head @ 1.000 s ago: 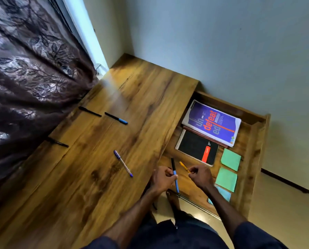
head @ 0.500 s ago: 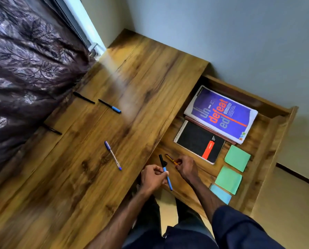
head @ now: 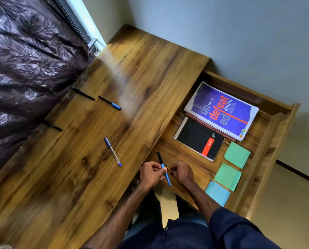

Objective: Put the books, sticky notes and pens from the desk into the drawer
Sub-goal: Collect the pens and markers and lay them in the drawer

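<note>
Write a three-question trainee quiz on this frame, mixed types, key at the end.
1. Count: how many pens lie loose on the desk, in no hand?
2. True or false: the left hand grips a blue-and-black pen.
3. Pick one: which item in the drawer lies nearest the person? A. blue sticky pad B. black notebook C. purple book

Key: 1. Four. 2. True. 3. A, the blue sticky pad.
</note>
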`<action>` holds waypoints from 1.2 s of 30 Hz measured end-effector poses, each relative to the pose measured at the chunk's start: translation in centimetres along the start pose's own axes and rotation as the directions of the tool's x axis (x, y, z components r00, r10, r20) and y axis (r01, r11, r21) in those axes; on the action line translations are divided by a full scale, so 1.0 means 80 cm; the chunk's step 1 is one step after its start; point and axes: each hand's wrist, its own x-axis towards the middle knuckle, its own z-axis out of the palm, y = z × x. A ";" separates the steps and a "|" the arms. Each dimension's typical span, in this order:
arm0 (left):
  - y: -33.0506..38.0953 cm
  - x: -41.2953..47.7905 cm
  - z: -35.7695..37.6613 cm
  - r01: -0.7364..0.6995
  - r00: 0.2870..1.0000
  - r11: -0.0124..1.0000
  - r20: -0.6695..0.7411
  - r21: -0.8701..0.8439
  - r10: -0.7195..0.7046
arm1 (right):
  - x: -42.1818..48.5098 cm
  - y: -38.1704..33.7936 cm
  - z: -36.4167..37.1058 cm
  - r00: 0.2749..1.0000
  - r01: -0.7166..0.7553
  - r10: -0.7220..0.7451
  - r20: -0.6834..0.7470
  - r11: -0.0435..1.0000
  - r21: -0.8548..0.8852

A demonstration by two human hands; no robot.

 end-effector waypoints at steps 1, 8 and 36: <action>0.000 0.000 -0.001 0.001 1.000 1.000 0.001 -0.004 -0.001 | -0.004 -0.001 0.003 1.000 0.010 -0.010 0.008 1.000 -0.012; -0.002 0.003 -0.001 -0.002 1.000 1.000 0.008 0.008 0.002 | -0.010 0.009 -0.001 0.998 0.036 -0.039 -0.054 0.998 -0.053; 0.020 -0.001 0.017 -0.146 0.989 0.985 -0.002 0.091 0.146 | -0.042 -0.043 -0.111 0.985 -0.030 -0.102 0.142 0.700 0.713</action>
